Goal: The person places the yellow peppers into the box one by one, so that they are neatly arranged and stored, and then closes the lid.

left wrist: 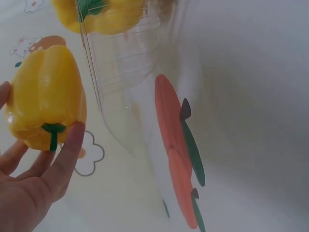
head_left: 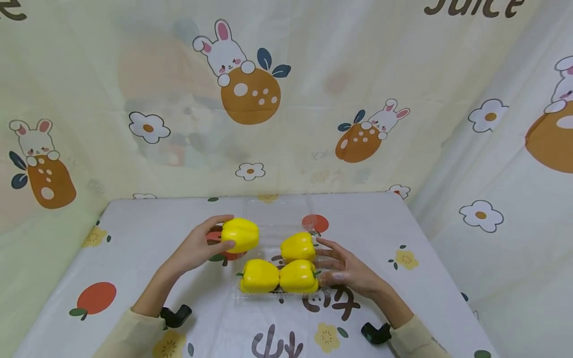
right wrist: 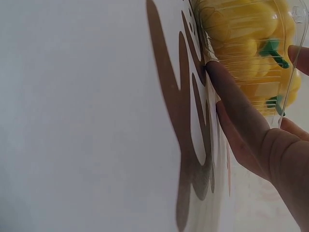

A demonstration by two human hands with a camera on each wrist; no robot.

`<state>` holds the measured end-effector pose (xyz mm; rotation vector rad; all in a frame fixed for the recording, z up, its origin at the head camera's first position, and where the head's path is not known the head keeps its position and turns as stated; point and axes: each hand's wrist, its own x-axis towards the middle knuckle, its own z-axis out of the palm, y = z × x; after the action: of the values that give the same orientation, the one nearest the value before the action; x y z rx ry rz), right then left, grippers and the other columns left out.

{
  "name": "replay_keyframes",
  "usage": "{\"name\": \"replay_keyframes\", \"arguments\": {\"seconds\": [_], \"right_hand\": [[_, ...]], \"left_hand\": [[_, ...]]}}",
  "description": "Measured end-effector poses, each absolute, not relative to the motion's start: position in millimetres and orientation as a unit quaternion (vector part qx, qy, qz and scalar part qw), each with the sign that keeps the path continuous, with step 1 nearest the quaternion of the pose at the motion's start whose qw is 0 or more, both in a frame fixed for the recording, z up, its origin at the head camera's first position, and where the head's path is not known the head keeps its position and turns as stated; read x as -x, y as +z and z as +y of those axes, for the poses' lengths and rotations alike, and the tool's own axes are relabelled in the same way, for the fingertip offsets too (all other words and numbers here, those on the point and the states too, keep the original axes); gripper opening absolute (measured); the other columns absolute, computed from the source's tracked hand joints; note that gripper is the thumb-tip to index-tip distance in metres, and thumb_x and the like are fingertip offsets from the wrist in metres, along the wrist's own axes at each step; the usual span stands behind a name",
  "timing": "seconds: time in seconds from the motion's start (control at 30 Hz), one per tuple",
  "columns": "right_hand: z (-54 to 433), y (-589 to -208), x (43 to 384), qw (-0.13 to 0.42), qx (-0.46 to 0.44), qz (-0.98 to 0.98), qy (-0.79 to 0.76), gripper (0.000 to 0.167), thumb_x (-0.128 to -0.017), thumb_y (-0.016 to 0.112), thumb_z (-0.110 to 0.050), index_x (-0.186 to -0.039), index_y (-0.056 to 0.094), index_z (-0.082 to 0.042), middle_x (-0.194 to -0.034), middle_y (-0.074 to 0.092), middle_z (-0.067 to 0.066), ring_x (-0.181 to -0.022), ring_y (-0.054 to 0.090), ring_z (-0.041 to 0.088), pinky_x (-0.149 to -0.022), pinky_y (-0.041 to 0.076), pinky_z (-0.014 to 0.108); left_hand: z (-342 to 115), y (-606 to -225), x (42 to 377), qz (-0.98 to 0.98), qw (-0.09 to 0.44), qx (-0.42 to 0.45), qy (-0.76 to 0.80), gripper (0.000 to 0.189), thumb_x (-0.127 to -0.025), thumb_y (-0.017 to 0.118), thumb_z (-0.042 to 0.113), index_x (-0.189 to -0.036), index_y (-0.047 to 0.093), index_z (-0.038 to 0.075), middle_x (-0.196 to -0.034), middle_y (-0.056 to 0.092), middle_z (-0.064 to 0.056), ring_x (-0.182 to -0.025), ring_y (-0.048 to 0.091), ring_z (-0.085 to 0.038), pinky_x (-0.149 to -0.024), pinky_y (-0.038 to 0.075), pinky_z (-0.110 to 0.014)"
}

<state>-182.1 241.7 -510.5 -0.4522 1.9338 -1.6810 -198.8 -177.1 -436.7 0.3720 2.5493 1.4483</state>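
Note:
My left hand (head_left: 201, 243) holds a yellow bell pepper (head_left: 240, 235) between thumb and fingers, raised at the back left of a clear plastic container (head_left: 255, 297). Its green stem shows in the left wrist view, where the pepper (left wrist: 47, 96) appears upright. Inside the container sit three more yellow peppers: a front left one (head_left: 259, 276), a front right one (head_left: 299, 277) and a back right one (head_left: 298, 247). Against the container's right end rests my right hand (head_left: 351, 271), its fingers spread and fairly straight. The right wrist view shows those fingers (right wrist: 241, 104) along the clear wall.
The container's clear lid (head_left: 279, 211) lies folded back behind it. A white printed cloth (head_left: 380, 248) covers the table. Patterned curtains (head_left: 304, 109) stand at the back and sides. Each wrist carries a small black device (head_left: 176, 316).

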Motion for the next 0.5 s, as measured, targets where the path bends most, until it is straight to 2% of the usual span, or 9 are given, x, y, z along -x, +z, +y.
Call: {"name": "replay_keyframes", "arguments": {"seconds": [0.5], "right_hand": [[242.9, -509.2, 182.0, 0.268, 0.183, 0.704, -0.632, 0.093, -0.097, 0.071, -0.022, -0.171, 0.014, -0.022, -0.173, 0.026, 0.025, -0.147, 0.047, 0.051, -0.109, 0.057, 0.054]], "left_hand": [[-164.7, -439.9, 201.8, 0.858, 0.094, -0.150, 0.482, 0.068, -0.096, 0.080, 0.024, -0.156, 0.049, 0.014, -0.152, 0.057, -0.018, -0.128, 0.063, -0.038, -0.102, 0.062, -0.045]]}}
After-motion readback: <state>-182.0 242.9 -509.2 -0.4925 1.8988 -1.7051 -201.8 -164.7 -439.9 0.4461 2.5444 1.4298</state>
